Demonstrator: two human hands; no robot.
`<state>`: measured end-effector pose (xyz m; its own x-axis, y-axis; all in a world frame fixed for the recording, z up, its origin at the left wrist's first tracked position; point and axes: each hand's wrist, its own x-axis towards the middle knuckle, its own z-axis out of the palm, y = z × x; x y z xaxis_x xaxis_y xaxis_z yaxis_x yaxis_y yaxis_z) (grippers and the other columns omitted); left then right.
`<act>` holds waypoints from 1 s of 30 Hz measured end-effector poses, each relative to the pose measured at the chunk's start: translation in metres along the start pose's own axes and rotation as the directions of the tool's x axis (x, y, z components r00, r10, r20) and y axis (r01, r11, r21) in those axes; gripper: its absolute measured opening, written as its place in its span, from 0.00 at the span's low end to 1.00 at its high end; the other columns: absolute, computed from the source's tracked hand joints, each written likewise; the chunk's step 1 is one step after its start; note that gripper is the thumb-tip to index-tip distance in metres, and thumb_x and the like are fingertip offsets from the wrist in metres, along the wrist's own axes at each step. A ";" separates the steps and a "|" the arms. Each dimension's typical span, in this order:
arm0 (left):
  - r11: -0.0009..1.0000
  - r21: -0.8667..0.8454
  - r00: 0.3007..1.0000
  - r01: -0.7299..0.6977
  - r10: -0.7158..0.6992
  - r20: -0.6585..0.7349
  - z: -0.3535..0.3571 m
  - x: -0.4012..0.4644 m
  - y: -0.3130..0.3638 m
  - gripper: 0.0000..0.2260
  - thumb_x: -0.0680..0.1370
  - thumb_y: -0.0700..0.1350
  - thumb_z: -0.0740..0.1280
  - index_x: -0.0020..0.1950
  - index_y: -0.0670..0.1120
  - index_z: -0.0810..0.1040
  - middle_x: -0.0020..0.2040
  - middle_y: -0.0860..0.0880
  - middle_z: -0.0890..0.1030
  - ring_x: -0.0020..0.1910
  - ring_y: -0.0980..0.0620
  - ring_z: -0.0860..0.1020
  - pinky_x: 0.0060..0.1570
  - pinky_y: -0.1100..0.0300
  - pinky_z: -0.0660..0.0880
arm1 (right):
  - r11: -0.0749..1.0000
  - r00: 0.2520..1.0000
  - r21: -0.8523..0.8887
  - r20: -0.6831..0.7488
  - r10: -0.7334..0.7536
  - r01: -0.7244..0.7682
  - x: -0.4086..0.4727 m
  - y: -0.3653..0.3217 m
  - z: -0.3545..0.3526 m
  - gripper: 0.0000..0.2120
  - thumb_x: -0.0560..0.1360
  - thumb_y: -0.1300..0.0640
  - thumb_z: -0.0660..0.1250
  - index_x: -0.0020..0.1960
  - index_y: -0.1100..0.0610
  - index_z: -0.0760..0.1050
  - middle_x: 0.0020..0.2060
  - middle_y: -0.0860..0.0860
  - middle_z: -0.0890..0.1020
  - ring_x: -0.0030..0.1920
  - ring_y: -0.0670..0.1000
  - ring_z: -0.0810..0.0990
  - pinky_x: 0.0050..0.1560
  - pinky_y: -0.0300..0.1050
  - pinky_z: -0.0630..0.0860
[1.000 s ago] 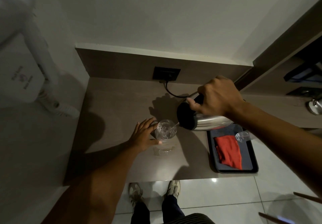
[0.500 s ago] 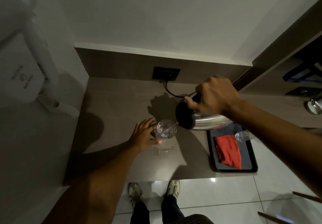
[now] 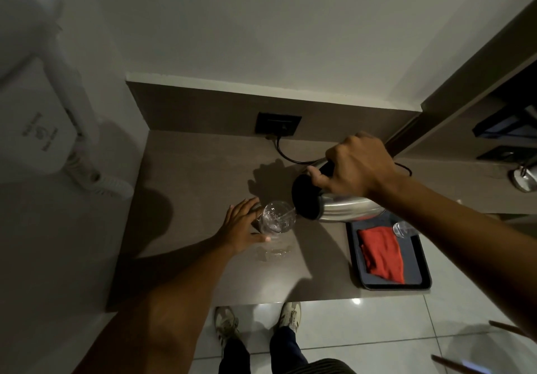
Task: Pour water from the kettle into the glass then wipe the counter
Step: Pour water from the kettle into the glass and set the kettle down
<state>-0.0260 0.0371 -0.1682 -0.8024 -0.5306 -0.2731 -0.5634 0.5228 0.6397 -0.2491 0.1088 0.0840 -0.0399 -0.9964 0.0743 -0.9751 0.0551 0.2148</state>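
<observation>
- The right hand (image 3: 356,167) is clamped round the black handle of the steel kettle (image 3: 337,203), which is tipped almost flat with its spout over the glass (image 3: 277,217).
- A thin stream is running into the glass, which stands mid-counter (image 3: 197,170); the left hand (image 3: 242,226) is cupped against its left side with fingers spread, steadying it.
- Best kept a slow, narrow pour with the spout low over the rim, then levelled before the brim.
- A small puddle (image 3: 274,253) already glints just in front of the glass, so wiping looks needed.
- The red cloth (image 3: 382,253) lies in the dark tray (image 3: 425,282) to the right, beside a second glass (image 3: 402,229).
- The kettle's cord (image 3: 286,155) trails from the wall socket (image 3: 278,125), behind the pour and clear of it.
</observation>
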 end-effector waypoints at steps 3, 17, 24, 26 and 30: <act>1.000 -0.002 1.000 0.002 -0.002 -0.011 -0.001 -0.001 0.002 0.41 0.69 0.63 0.72 0.77 0.51 0.60 0.81 0.51 0.53 0.79 0.48 0.48 0.76 0.43 0.41 | 1.000 1.000 -0.001 0.013 -0.022 0.022 -0.002 -0.001 0.003 0.28 0.75 0.35 0.53 0.25 0.53 0.65 0.19 0.47 0.63 0.20 0.48 0.61 0.45 0.48 0.72; 0.999 -0.029 1.000 0.015 -0.015 -0.005 -0.001 -0.001 0.002 0.39 0.70 0.62 0.72 0.77 0.51 0.62 0.81 0.50 0.52 0.79 0.48 0.47 0.76 0.44 0.40 | 0.927 0.973 0.326 -0.073 0.217 -0.183 -0.026 0.017 0.026 0.24 0.74 0.43 0.61 0.25 0.57 0.71 0.18 0.50 0.68 0.19 0.51 0.66 0.27 0.41 0.58; 0.999 -0.043 0.999 -0.006 0.003 -0.053 0.005 0.002 -0.004 0.40 0.68 0.63 0.73 0.76 0.53 0.63 0.80 0.52 0.55 0.79 0.48 0.50 0.75 0.43 0.42 | 0.621 0.849 0.704 -0.048 0.526 -0.345 -0.054 0.041 0.061 0.21 0.75 0.46 0.59 0.26 0.51 0.73 0.19 0.48 0.71 0.21 0.48 0.68 0.24 0.42 0.63; 0.999 -0.050 0.998 -0.004 0.001 -0.062 0.007 0.002 -0.005 0.40 0.67 0.63 0.73 0.75 0.54 0.64 0.80 0.53 0.56 0.79 0.49 0.50 0.75 0.43 0.42 | 0.464 0.770 0.802 -0.007 0.639 -0.377 -0.060 0.052 0.076 0.20 0.75 0.47 0.60 0.29 0.54 0.76 0.22 0.49 0.76 0.23 0.50 0.73 0.25 0.45 0.70; 0.997 -0.072 0.996 0.001 -0.008 -0.092 0.010 0.002 -0.007 0.37 0.66 0.63 0.74 0.72 0.55 0.68 0.79 0.54 0.57 0.79 0.49 0.51 0.75 0.44 0.42 | 0.236 0.615 0.877 0.083 0.784 -0.419 -0.066 0.067 0.109 0.18 0.75 0.47 0.61 0.30 0.52 0.77 0.23 0.47 0.76 0.26 0.49 0.75 0.29 0.45 0.73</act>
<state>-0.0258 0.0394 -0.1801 -0.7763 -0.5940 -0.2110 -0.5488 0.4724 0.6896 -0.3359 0.1708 -0.0124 -0.8070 -0.5753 0.1333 -0.4046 0.3744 -0.8343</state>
